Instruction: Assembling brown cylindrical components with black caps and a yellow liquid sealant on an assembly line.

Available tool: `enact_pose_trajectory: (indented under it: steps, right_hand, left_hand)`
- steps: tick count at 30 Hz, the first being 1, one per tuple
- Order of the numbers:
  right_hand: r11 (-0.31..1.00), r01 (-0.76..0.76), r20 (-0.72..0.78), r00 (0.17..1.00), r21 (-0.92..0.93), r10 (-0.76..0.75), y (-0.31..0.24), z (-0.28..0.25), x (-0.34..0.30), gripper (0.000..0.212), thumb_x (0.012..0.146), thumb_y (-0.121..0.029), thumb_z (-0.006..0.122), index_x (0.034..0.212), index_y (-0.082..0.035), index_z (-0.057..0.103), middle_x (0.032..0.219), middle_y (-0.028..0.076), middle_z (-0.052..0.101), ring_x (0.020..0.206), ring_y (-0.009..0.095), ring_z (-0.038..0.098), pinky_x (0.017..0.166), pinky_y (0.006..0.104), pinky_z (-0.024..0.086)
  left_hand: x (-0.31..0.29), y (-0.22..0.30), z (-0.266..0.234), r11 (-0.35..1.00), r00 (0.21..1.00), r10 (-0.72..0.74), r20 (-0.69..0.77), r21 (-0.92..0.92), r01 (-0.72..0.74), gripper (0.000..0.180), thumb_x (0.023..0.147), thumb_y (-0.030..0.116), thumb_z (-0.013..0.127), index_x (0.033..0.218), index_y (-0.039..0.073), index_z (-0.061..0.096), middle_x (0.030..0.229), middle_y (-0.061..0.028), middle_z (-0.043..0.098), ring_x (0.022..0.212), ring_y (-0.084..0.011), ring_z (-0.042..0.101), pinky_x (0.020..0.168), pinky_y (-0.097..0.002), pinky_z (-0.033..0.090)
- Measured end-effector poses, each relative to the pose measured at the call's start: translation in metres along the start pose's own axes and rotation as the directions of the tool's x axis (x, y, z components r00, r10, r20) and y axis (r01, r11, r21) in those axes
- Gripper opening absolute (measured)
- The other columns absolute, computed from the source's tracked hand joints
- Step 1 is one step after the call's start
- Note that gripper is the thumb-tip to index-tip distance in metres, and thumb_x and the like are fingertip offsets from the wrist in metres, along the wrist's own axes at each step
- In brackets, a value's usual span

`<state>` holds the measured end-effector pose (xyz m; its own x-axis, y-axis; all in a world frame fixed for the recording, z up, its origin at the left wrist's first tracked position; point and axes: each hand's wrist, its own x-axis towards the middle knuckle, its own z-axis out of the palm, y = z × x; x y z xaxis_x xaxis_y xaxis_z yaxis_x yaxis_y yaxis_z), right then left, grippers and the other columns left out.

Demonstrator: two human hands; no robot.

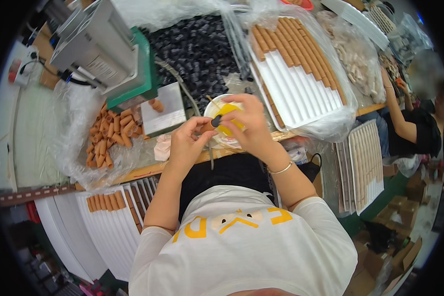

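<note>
My left hand (186,140) is closed around a short brown tube (208,127), held in front of my body over the table's near edge. Against the tube's far end sits a small black plastic piece (216,120), and the fingers of my right hand (251,123) close on it. Just behind both hands stands a white bowl (213,106) with something bright yellow (230,111) in it and a thin stick (212,102) leaning out. My right hand partly covers the bowl.
Loose brown tubes (108,135) lie in plastic at left, beside a green-based machine (145,74) with a metal plate (170,121). Black pieces (192,49) are heaped behind. A white ridged tray (301,93) holds tube rows at right. Another person (409,123) sits far right.
</note>
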<state>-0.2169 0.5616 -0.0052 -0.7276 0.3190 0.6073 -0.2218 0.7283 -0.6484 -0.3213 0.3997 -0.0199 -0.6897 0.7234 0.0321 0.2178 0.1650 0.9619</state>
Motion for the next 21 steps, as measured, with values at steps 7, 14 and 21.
enact_pose_trajectory:
  steps: [7,14,21]
  right_hand:
    - [0.974,0.084,0.007,0.996,-0.212,-0.085,0.016,-0.039,0.001,0.013,0.078,-0.007,0.071,0.090,-0.008,0.066,0.107,0.010,0.063,0.104,0.029,0.057,0.092,0.0403,0.041]
    - [0.370,-0.747,-0.681,0.661,-0.553,0.316,0.183,-0.224,-0.060,0.024,0.081,-0.022,0.071,0.100,-0.008,0.066,0.097,0.014,0.062,0.094,0.033,0.059,0.083,0.0448,0.046]
    - [0.181,-0.850,-0.592,0.482,-0.494,0.646,0.225,-0.272,-0.081,0.030,0.081,-0.032,0.071,0.099,-0.007,0.069,0.102,0.017,0.066,0.100,0.034,0.062,0.088,0.0458,0.047]
  left_hand:
    - [0.000,-0.012,0.016,0.980,0.983,0.177,-0.055,0.098,-0.172,0.027,0.078,0.001,0.074,0.103,0.002,0.066,0.091,-0.0045,0.066,0.075,-0.0097,0.061,0.060,-0.0221,0.049]
    - [0.001,-0.030,-0.013,0.997,0.999,0.039,0.025,-0.069,-0.037,0.029,0.087,-0.001,0.064,0.116,-0.003,0.060,0.104,-0.0054,0.063,0.089,-0.0097,0.061,0.076,-0.0228,0.050]
    - [0.002,-0.035,-0.011,0.961,1.000,-0.016,-0.006,-0.276,0.014,0.032,0.087,-0.002,0.065,0.118,-0.004,0.057,0.106,-0.0063,0.064,0.093,-0.0104,0.061,0.080,-0.0221,0.048]
